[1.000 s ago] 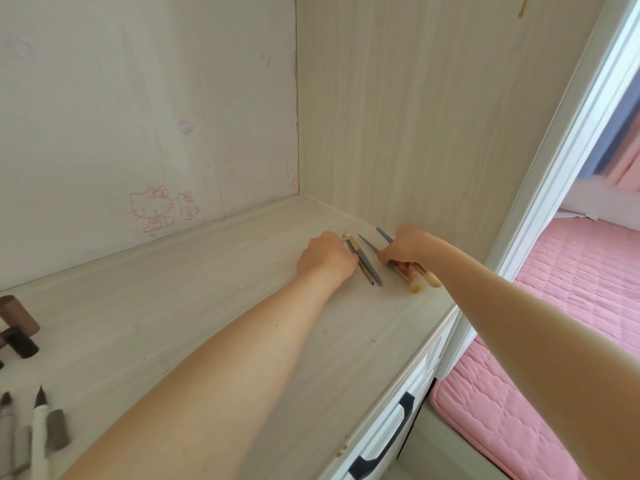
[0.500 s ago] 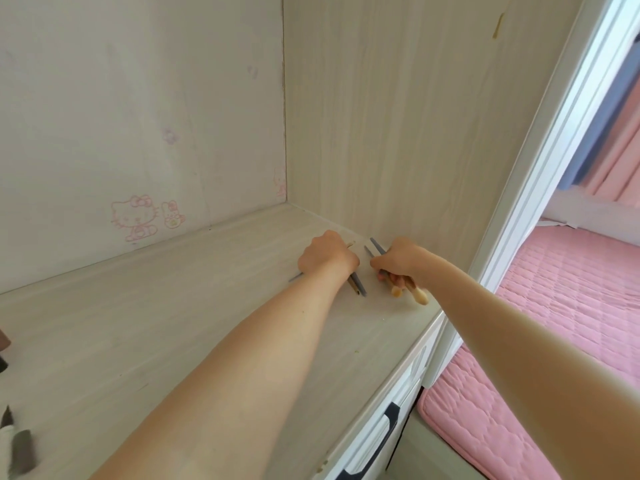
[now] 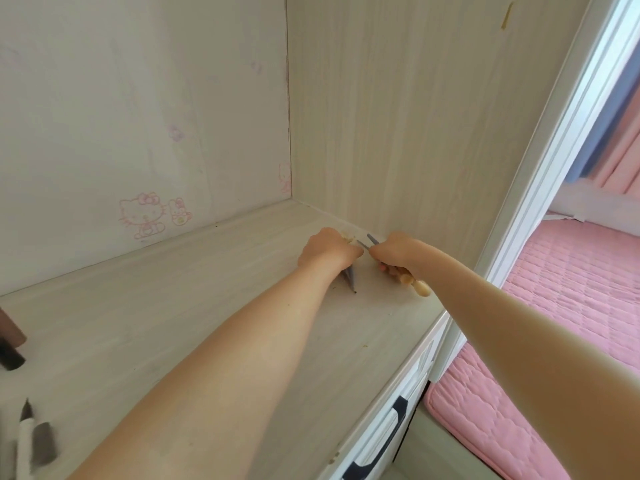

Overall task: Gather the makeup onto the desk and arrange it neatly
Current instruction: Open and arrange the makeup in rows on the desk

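On the pale wood desk [image 3: 173, 323], near its right back corner, my two hands meet over a few thin makeup pens and brushes. My left hand [image 3: 327, 252] is curled over grey pencils [image 3: 350, 278] whose tips poke out below the wrist. My right hand [image 3: 394, 252] grips slim grey sticks [image 3: 372, 240] that stick out at the top, and beige-handled brushes [image 3: 417, 285] whose rounded ends show beneath it. Most of each pen is hidden under my fingers.
More makeup lies at the desk's left edge: a brown block [image 3: 10, 329], a dark tube [image 3: 10, 356] and a white pencil [image 3: 26, 441] beside grey sticks. A wood side panel [image 3: 398, 116] walls the right. Drawers with dark handles [image 3: 398, 414] front the desk; a pink bed [image 3: 554, 323] lies beyond.
My left hand has closed over the grey pencils and drawn them toward the right hand. The right hand's brushes shifted slightly. The view swung right, then partly back, hiding and revealing the left-edge makeup.
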